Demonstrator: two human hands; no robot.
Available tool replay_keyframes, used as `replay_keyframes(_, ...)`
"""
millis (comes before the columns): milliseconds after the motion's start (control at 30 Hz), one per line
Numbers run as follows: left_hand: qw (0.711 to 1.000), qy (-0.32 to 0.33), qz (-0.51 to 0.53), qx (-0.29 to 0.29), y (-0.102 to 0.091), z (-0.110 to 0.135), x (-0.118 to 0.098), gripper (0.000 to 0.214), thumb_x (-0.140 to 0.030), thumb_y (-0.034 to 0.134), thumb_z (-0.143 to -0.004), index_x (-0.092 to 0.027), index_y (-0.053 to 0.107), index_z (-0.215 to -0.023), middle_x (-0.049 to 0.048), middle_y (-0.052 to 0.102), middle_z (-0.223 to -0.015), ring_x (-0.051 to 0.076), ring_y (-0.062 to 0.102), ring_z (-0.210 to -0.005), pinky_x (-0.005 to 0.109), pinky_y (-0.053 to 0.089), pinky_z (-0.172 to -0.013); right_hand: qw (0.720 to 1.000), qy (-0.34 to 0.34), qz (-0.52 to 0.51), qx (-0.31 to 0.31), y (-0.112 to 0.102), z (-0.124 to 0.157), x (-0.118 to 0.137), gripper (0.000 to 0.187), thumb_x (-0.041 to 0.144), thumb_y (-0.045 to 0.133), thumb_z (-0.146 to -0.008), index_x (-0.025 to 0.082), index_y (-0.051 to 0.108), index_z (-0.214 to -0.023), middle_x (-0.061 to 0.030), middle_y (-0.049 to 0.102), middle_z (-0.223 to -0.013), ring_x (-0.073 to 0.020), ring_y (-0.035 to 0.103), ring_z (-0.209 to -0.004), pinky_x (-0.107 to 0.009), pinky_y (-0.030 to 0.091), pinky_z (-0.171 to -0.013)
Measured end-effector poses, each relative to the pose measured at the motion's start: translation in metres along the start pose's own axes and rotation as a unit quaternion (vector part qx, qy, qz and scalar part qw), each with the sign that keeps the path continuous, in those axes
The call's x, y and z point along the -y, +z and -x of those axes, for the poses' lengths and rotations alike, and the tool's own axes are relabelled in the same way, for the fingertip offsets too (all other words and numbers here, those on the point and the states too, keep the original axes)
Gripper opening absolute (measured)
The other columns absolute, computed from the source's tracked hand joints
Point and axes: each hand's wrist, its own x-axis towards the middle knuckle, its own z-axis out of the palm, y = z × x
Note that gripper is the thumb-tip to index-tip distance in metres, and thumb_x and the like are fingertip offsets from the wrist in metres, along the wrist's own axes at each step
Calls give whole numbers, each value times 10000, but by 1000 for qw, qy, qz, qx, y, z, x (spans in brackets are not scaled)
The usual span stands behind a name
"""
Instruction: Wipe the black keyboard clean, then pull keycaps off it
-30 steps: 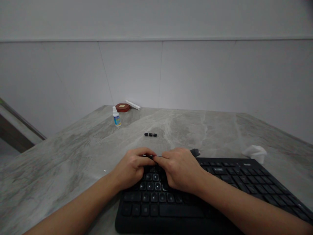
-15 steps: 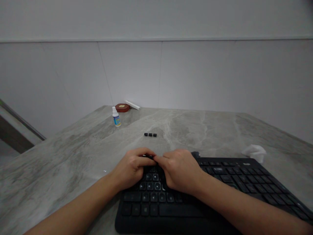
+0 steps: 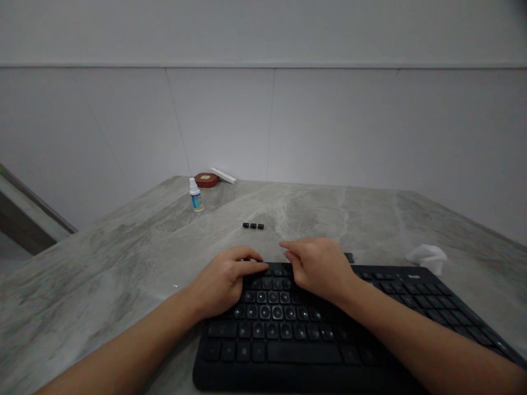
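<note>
A black keyboard (image 3: 304,354) lies in front of me, with round glossy highlights on many of its keys. My left hand (image 3: 228,280) holds its upper left corner, the fingers bent over the back edge and one finger lying along the top row. Above the top row, to the right, is my right hand (image 3: 319,267). Its index finger points left and its thumb is slightly apart below; nothing shows between the tips, and the other fingers are curled. Beyond the hands, three small black pieces like keycaps (image 3: 253,225) sit in a row on the table.
On the grey marbled table (image 3: 123,258) a white spray bottle (image 3: 196,196) with a blue label stands at the back left. Behind it are a reddish-brown box (image 3: 206,180) and a white strip (image 3: 223,175). A crumpled white tissue (image 3: 427,257) lies behind the keyboard's right side.
My right hand has moved right and slightly up, away from the left hand's fingertips, uncovering more keys. The left hand stays at the keyboard's corner, its visible finger now straighter.
</note>
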Motion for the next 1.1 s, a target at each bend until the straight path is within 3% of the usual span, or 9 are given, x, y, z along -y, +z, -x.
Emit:
replay_keyframes(167, 998, -42, 19, -35, 0, -2, -3, 425, 20, 392, -799, -129, 668, -1086, 84, 703, -1044, 199, 659, -967, 366, 539, -887, 996, -57, -66, -15, 3, 3, 11, 297, 211, 535, -885, 224, 662, -1154, -54, 757, -844, -218, 683, -708, -307, 383, -602)
replay_keyframes(400, 998, -45, 38, -24, -1, -4, -7, 220, -134, 474, -953, -156, 655, -1076, 61, 695, -1016, 191, 643, -950, 336, 512, -867, 991, -110, -66, -31, 9, 2, 12, 142, 181, 545, -899, 180, 651, -993, -60, 708, -777, -212, 623, -701, -321, 309, -623)
replay_keyframes(667, 995, -74, 54, -27, 0, -5, -5, 135, -168, 533, -950, -184, 649, -1017, 35, 693, -971, 190, 638, -926, 338, 492, -859, 980, -164, -100, -59, 16, -1, 8, 132, 90, 543, -889, 172, 631, -834, -27, 652, -727, -174, 549, -687, -329, 280, -677)
replay_keyframes(1100, 989, -100, 107, -8, 1, -7, -4, 141, -174, 532, -956, -189, 672, -960, 27, 694, -967, 184, 633, -921, 333, 484, -866, 971, -175, -152, -51, 16, -5, 3, 175, 98, 556, -920, 193, 702, -907, 6, 661, -740, -150, 564, -715, -317, 251, -698)
